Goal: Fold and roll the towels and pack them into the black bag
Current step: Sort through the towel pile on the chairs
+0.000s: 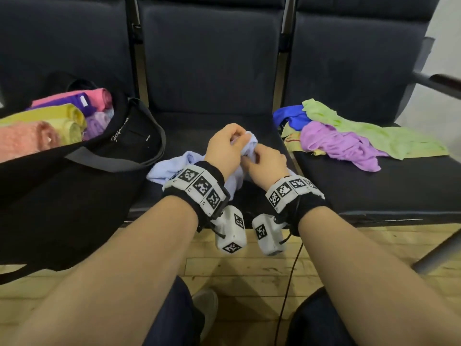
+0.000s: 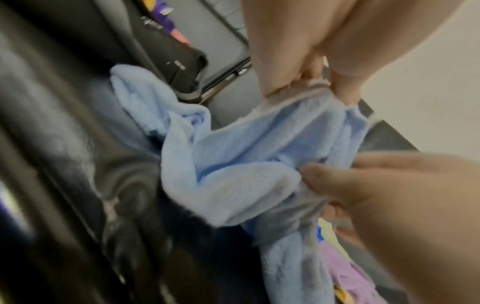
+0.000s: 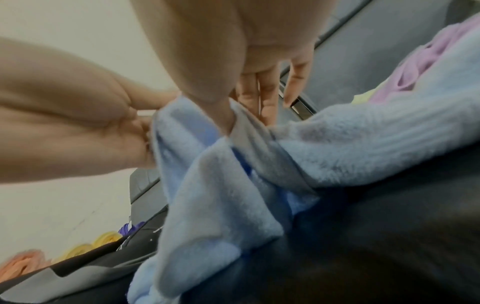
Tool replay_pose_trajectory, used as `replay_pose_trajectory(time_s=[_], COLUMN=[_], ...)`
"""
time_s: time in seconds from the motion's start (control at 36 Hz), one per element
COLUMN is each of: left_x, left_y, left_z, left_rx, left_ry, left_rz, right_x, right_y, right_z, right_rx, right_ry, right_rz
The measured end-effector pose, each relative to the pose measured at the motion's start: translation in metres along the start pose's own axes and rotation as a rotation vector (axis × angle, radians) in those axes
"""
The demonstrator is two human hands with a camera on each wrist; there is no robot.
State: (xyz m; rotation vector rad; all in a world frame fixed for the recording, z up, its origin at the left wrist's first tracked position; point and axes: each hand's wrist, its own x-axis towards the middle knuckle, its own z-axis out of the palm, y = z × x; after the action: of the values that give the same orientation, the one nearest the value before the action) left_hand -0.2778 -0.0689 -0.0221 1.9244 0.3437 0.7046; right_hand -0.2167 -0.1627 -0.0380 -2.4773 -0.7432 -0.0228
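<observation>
A crumpled light blue towel lies on the middle seat, its upper part lifted between both hands. My left hand pinches one bit of its hem and my right hand pinches another just beside it. In the left wrist view my left hand grips the stitched edge of the towel, with the right hand below it. In the right wrist view the right hand pinches the towel next to the left hand. The black bag stands open on the left seat.
Several rolled towels in pink, yellow and purple fill the bag's mouth. A loose pile of green, lilac, blue and yellow towels lies on the right seat. A metal armrest sticks out at far right. Wooden floor lies below the seat edge.
</observation>
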Motion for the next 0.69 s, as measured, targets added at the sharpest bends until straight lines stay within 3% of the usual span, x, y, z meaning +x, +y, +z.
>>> replay_pose_trajectory(time_s=[0.08, 0.17, 0.31, 0.42, 0.53, 0.64, 0.69], left_x=[0.007, 0.01, 0.013, 0.027, 0.044, 0.051, 0.048], left_y=[-0.003, -0.011, -0.016, -0.012, -0.017, -0.034, -0.042], left_z=[-0.005, -0.009, -0.008, -0.012, -0.034, -0.056, -0.058], left_rx=[-0.018, -0.037, -0.077, -0.199, -0.308, -0.183, -0.071], left_ry=[0.121, 0.222, 0.216, 0.265, 0.386, 0.53, 0.513], left_rz=[-0.03, -0.095, -0.165, -0.242, -0.266, -0.223, -0.228], right_x=[-0.003, -0.004, 0.003, 0.005, 0.01, 0.013, 0.013], right_y=[0.003, 0.011, 0.017, 0.025, 0.052, 0.068, 0.069], right_z=[-0.008, -0.016, -0.026, -0.033, -0.048, -0.056, -0.055], right_rx=[-0.016, -0.123, -0.323, -0.412, -0.324, -0.261, -0.182], right_ry=[0.052, 0.233, 0.391, 0.432, 0.386, 0.404, 0.405], right_rz=[-0.04, -0.078, -0.092, -0.075, 0.092, 0.147, 0.109])
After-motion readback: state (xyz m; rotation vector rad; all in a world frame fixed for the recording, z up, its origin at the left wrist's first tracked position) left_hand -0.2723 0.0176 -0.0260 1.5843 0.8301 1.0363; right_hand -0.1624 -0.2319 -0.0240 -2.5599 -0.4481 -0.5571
